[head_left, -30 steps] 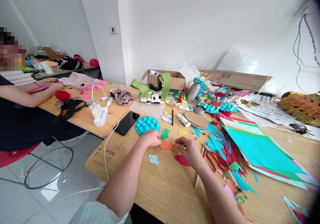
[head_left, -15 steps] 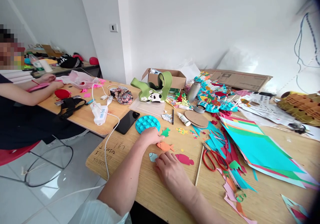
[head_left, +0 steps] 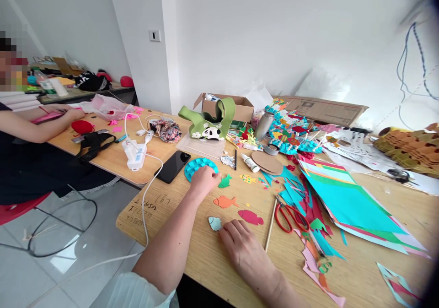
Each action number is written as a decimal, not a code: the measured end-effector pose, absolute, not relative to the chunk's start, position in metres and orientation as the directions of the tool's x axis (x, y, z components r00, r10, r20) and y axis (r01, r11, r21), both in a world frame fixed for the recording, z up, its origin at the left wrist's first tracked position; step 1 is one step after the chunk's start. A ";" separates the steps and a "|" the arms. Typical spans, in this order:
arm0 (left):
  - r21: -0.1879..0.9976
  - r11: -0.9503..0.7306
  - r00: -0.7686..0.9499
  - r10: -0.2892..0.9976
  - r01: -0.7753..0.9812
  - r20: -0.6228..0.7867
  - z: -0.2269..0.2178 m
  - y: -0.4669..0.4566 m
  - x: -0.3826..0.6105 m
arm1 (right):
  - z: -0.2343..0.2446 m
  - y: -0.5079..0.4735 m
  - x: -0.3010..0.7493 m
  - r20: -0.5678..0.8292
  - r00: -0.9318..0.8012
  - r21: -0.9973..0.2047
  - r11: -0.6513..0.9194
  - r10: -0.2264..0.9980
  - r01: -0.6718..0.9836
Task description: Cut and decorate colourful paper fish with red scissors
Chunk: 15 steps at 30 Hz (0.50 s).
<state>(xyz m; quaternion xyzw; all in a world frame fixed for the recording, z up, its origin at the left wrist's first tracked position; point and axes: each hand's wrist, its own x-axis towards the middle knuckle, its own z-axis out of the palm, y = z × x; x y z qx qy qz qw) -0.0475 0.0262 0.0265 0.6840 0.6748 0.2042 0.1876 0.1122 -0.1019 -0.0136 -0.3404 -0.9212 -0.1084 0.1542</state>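
My right hand [head_left: 242, 244] rests on the table with bent fingers pressed over the tail of a light blue paper fish [head_left: 214, 223], whose head and drawn eye stay visible. Above it, my left hand [head_left: 205, 181] is closed, fingers curled together; what they hold, if anything, is hidden. It partly covers a round blue woven paper piece [head_left: 196, 165]. Just right of its fingertips lies a green paper fish [head_left: 225, 181]. An orange paper fish [head_left: 225, 201] and a dark pink paper fish [head_left: 251, 217] lie flat between and beside my hands. A spotted yellow fish [head_left: 247, 179] is farther back.
Red-handled scissors [head_left: 291, 218] and a thin stick [head_left: 271, 223] lie right, by paper scraps and stacked coloured paper [head_left: 356, 207]. A black phone [head_left: 174, 166], glue bottle [head_left: 250, 162] and power strip [head_left: 134, 156] with a trailing cord stand behind. Another person sits far left.
My right hand has shifted slightly nearer me, and the light blue fish has moved and turned with it. My left hand has drawn back from the orange fish toward the woven piece.
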 end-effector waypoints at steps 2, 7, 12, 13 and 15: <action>0.592 -0.007 -0.034 0.998 0.806 0.058 0.024 0.030 -0.048 | -0.015 -0.103 0.113 0.356 -0.729 0.111 0.748 0.585 0.654; 0.716 -0.009 -0.057 0.996 0.698 0.068 0.023 0.038 -0.049 | -0.008 -0.094 0.118 0.366 -0.680 0.051 0.716 0.635 0.696; 0.814 0.078 0.062 0.989 0.576 -0.138 0.023 0.032 -0.042 | 0.019 -0.067 0.137 0.391 -0.569 0.039 0.605 0.723 0.795; 0.829 0.121 0.097 0.974 0.546 -0.206 0.022 0.030 -0.038 | 0.024 -0.062 0.141 0.403 -0.550 0.061 0.578 0.731 0.814; 0.857 0.211 0.178 0.929 0.470 -0.325 0.021 0.027 -0.032 | 0.033 -0.053 0.146 0.432 -0.517 0.096 0.533 0.739 0.841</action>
